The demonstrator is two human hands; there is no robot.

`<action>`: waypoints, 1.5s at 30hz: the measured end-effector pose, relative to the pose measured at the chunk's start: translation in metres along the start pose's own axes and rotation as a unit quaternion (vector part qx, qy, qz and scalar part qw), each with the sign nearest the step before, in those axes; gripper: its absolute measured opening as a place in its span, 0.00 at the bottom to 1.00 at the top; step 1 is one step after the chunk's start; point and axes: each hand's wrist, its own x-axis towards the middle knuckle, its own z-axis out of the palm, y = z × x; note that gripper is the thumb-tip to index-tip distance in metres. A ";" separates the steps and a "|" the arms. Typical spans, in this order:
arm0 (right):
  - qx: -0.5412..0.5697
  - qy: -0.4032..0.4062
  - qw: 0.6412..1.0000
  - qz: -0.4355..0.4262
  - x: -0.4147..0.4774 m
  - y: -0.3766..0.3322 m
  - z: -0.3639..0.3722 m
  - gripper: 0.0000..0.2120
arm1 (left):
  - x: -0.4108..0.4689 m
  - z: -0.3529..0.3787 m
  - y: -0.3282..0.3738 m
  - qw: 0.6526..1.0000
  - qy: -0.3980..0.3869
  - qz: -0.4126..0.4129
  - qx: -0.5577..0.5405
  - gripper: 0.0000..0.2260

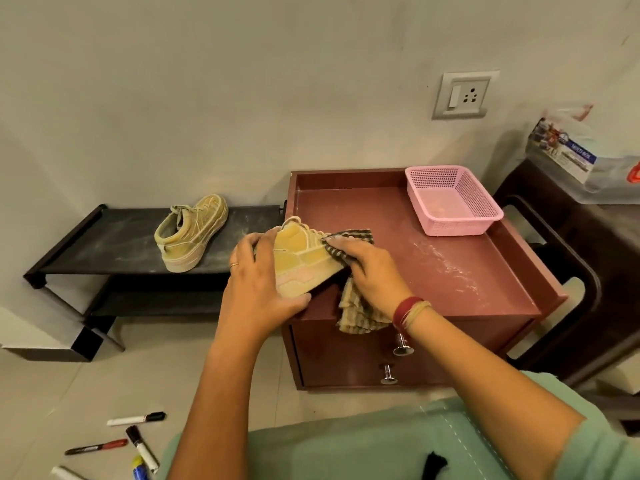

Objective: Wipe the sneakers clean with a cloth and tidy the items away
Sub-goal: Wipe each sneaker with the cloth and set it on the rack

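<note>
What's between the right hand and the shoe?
The striped cloth: the right hand presses it against the sneaker that the left hand holds, seen in the head view.

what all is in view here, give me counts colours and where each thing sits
held sneaker: 1, tan, above the cabinet's front left corner
second sneaker: 1, tan, on the shoe rack's top shelf
cloth: 1, dark and beige stripes, against the held sneaker, end hanging down
basket: 1, pink, back right of cabinet top
cabinet: 1, reddish brown, by the wall
knobs: 2, silver, cabinet front
shoe rack: 1, black, left of cabinet
markers: about 5, mixed colours, floor at lower left
wall socket: 1, grey, above cabinet
left hand: 1, grips held sneaker
right hand: 1, holds cloth to held sneaker
</note>
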 end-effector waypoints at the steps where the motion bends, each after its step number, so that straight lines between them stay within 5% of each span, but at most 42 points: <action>1: 0.004 -0.024 0.999 -0.023 -0.003 -0.006 0.002 0.23 | 0.000 0.000 0.000 1.000 0.002 0.006 -0.004 0.45; 4: 0.013 -0.081 0.991 -0.105 -0.009 -0.018 0.006 0.24 | 0.000 0.000 0.000 1.000 0.010 0.015 -0.001 0.45; 8: 0.058 0.047 0.997 0.010 0.001 -0.005 0.003 0.20 | -0.001 -0.001 0.000 0.997 -0.004 0.073 0.027 0.44; 12: 0.082 -0.032 0.992 -0.095 -0.009 -0.026 0.011 0.24 | -0.001 -0.002 -0.004 0.997 -0.009 0.072 0.004 0.45; 16: 0.092 0.053 0.994 -0.009 0.001 -0.015 0.008 0.22 | -0.003 -0.001 -0.004 0.996 -0.022 0.087 0.004 0.46; 20: 0.064 -0.052 0.986 -0.147 -0.007 -0.035 0.016 0.26 | -0.002 -0.001 -0.008 0.997 -0.023 0.066 -0.043 0.46; 24: 0.098 0.049 0.992 -0.068 0.002 -0.029 0.016 0.24 | -0.004 -0.002 -0.006 0.995 -0.024 0.082 -0.044 0.47; 28: 0.059 -0.053 0.986 -0.148 -0.002 -0.033 0.020 0.24 | -0.004 -0.006 -0.006 0.994 -0.013 0.079 -0.075 0.53; 31: 0.089 0.024 0.993 -0.072 0.003 -0.027 0.015 0.24 | -0.005 -0.006 -0.005 0.994 -0.015 0.088 -0.065 0.53; 35: 0.040 -0.088 0.982 -0.163 -0.007 -0.029 0.018 0.25 | -0.002 -0.008 -0.008 0.996 -0.018 0.080 -0.047 0.51; 39: 0.072 0.007 0.995 -0.065 0.000 -0.019 0.011 0.25 | -0.004 -0.011 -0.005 0.995 -0.033 0.091 -0.006 0.48; 43: 0.049 -0.095 0.982 -0.154 -0.008 -0.024 0.014 0.25 | -0.001 -0.011 -0.007 0.996 -0.039 0.075 -0.013 0.46; 45: 0.109 -0.019 0.993 -0.050 -0.001 -0.017 0.012 0.24 | 0.000 -0.011 -0.006 0.996 -0.043 0.073 -0.006 0.45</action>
